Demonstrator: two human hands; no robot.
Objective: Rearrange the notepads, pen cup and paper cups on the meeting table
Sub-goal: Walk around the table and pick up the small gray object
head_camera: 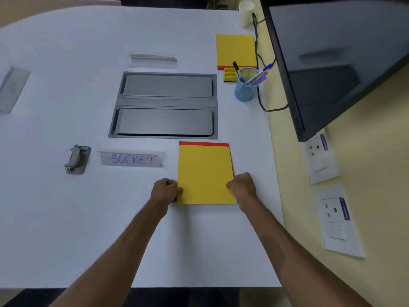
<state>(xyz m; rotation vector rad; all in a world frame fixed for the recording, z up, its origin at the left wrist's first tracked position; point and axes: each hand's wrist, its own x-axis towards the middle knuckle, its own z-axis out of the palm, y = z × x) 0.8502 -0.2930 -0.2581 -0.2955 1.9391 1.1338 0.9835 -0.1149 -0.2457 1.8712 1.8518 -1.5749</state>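
**Head view: both hands are on the near notepad**

Head camera is giving us the whole white table (66,85), and the grey floor box (164,105) sunk in its middle is serving as our marker. Just on the near side of that box, towards its right end, the near notepad (204,173) is lying flat, yellow with its red strip facing the box. The left hand (166,190) is pinching the pad's left edge with curled fingers, and the right hand (242,187) is gripping the right edge the same way. By the look of it, the person is squaring this pad into its place.

Beyond the box's right end, the far notepad (235,50) is sitting with the blue mesh pen cup (245,89) just beside its near corner, pens leaning out. The paper cup (245,14) is standing further off, at the far right corner of the table.

The next move is likely asking for a clean release here, then a long reach past the box for the cup or the pens, keeping clear of the dark screen (343,52) overhanging that side.

As for writing, a clear name stand (132,159) near the box's left end is reading "SOCKET" in blue ink. A second stand (13,89) far to the left is too blurred to read.
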